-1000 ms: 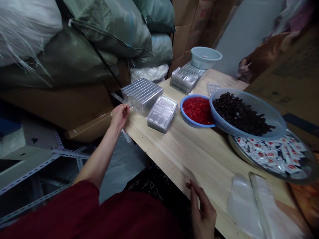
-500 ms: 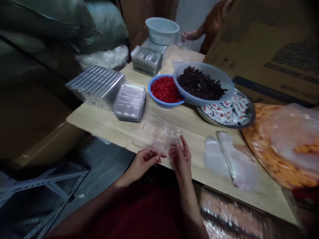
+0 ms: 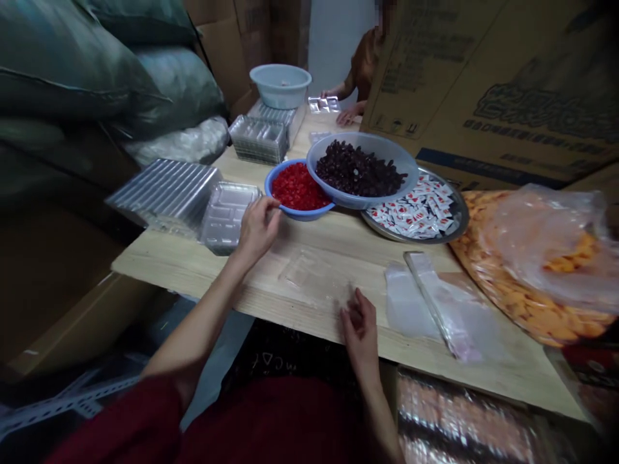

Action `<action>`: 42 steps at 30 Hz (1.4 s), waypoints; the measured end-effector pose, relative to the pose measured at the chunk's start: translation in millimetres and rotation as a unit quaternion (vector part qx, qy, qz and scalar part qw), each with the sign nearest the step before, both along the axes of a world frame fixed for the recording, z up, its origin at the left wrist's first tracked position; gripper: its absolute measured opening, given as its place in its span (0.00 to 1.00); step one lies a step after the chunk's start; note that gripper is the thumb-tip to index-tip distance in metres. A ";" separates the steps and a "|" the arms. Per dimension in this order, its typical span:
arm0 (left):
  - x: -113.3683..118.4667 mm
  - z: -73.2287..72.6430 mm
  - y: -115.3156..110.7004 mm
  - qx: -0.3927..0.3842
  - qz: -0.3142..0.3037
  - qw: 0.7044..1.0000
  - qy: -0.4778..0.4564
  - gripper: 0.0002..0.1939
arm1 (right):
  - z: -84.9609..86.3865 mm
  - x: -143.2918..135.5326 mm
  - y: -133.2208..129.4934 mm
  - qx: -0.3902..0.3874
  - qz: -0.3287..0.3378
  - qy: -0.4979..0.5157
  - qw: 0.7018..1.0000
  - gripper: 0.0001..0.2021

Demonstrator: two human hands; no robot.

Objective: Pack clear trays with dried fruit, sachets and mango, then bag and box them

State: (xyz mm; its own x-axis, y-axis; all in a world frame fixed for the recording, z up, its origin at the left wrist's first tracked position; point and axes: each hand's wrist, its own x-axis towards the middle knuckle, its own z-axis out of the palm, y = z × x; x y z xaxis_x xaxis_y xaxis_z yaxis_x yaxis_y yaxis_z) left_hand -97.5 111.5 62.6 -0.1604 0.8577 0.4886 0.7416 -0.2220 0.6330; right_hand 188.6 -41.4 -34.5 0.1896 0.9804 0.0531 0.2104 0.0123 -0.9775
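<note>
Fingers of the right hand (image 3: 362,325) are curled beside a clear plastic tray (image 3: 314,276) on the pale wooden bench (image 3: 188,264); the left hand (image 3: 260,227) is held near a round blue plastic bowl (image 3: 309,214) of red pieces (image 3: 297,187). Neither grip's state can be told.

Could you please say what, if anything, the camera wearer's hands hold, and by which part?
The left hand shows nothing held. Whether the right hand holds the clear, rectangular plastic tray by its edge cannot be told.
</note>
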 end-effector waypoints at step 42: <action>106.3 42.8 204.7 -0.135 -0.158 0.976 0.060 0.07 | -25.1 15.9 13.1 0.146 -0.021 -0.125 0.981 0.15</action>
State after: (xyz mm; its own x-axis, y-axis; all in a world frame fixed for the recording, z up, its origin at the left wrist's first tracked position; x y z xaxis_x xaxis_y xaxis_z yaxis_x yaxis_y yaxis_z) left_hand 8.8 316.1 105.4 0.1780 0.9553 0.2361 0.7359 -0.2885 0.6125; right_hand 204.5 -28.3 -59.7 0.1746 0.9082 0.3803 0.4491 0.2703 -0.8516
